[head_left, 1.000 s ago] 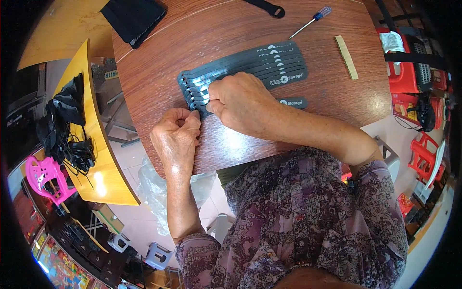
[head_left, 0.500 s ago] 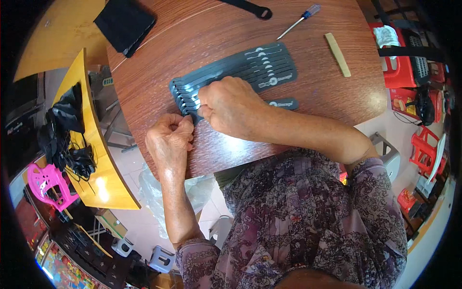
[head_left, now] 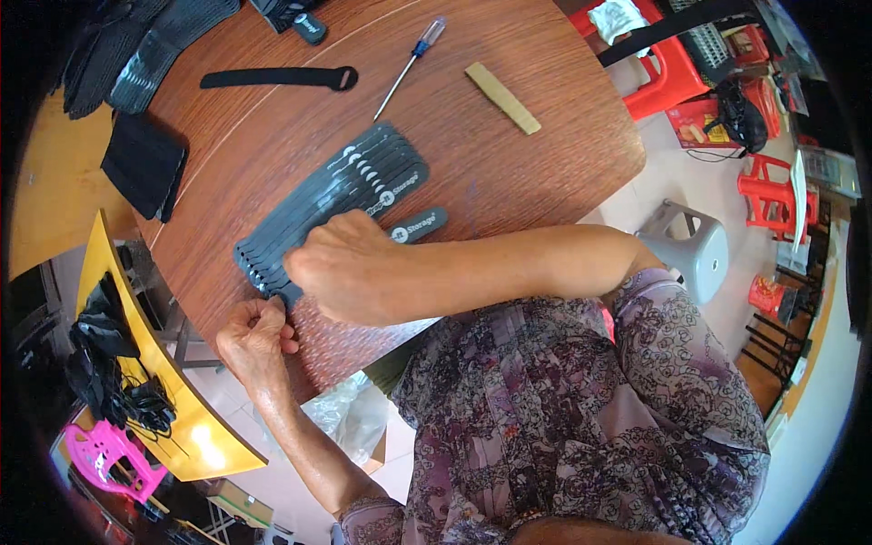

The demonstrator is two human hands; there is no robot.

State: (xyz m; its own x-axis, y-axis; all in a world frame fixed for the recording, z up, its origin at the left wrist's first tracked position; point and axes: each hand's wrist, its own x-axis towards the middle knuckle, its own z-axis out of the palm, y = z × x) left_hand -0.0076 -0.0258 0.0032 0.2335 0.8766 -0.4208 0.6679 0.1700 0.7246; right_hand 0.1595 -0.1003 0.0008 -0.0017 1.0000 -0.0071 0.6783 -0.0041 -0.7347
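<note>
A row of dark grey storage straps [head_left: 336,186] lies overlapped on the wooden table, pale printing at their far right ends and slotted tips at the near left. One more grey strap [head_left: 422,223] lies apart on the near side, its middle hidden beneath my right hand. My left hand [head_left: 257,341] pinches the near left end of this strap by the table edge, thumb against fingers. Curled into a fist, my right hand [head_left: 350,272] rests over the strap beside the row. Its fingertips are hidden, so what they grip cannot be made out.
Beyond the straps lie a black strap [head_left: 277,78], a screwdriver [head_left: 413,64] and a flat tan strip [head_left: 502,97]. A folded black bundle [head_left: 143,165] sits at the left table edge, with ribbed dark bundles [head_left: 159,50] behind. A grey stool [head_left: 686,250] stands at right.
The head view has turned, so the table and its things appear shifted left, and more black bundles show at upper left. Both hands keep nearly the same place against the straps.
</note>
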